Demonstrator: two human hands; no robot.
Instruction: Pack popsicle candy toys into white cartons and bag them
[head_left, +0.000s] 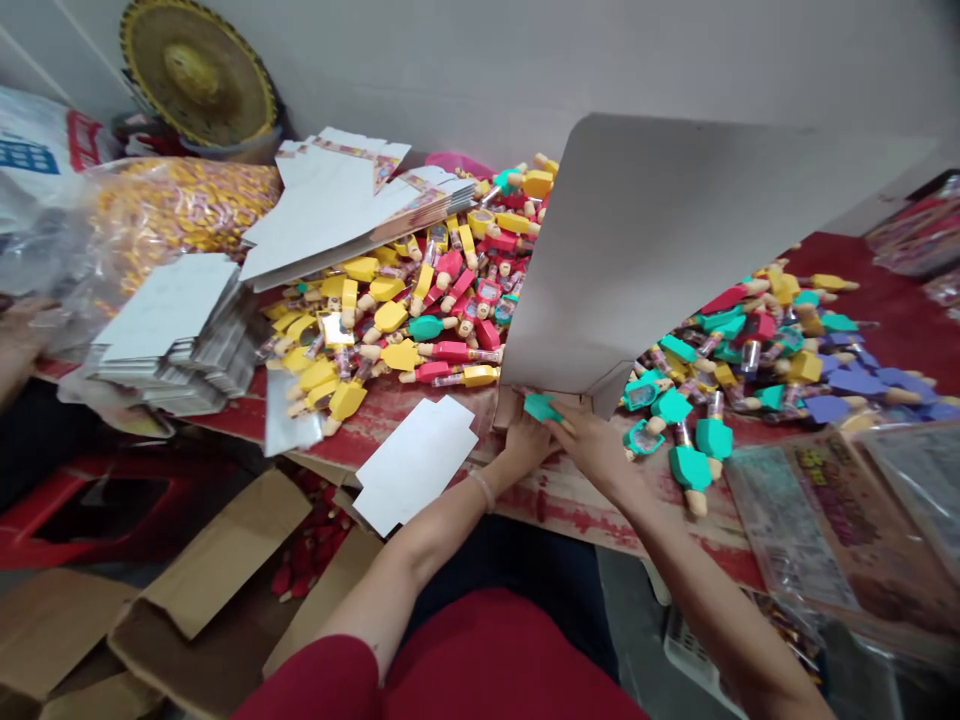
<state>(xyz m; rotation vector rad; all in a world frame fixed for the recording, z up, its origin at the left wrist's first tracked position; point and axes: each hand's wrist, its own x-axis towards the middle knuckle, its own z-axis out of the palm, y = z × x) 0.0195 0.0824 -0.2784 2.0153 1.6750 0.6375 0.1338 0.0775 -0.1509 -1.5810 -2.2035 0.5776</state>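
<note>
A large white box point(600, 250) with its tall flap raised stands at the table's middle. My left hand point(525, 440) is at the front of the box's low part, its fingers mostly hidden. Just right of it, my right hand point(589, 440) has its fingers closed on a green toy point(541, 407) over the box's front edge. Piles of yellow and red toys point(390, 318) lie left of the box. Green toys point(688, 468) are spread to its right. A flat white card point(417, 462) rests left of my left forearm.
Stacked white cartons point(169, 310) and flattened cardboard sheets point(322, 215) lie at the left, near a plastic bag of yellow pieces point(180, 205). Purple toys point(855, 380) and clear packs point(840, 500) are at the right. Open brown boxes point(217, 560) stand below. Another person's hand point(22, 335) is far left.
</note>
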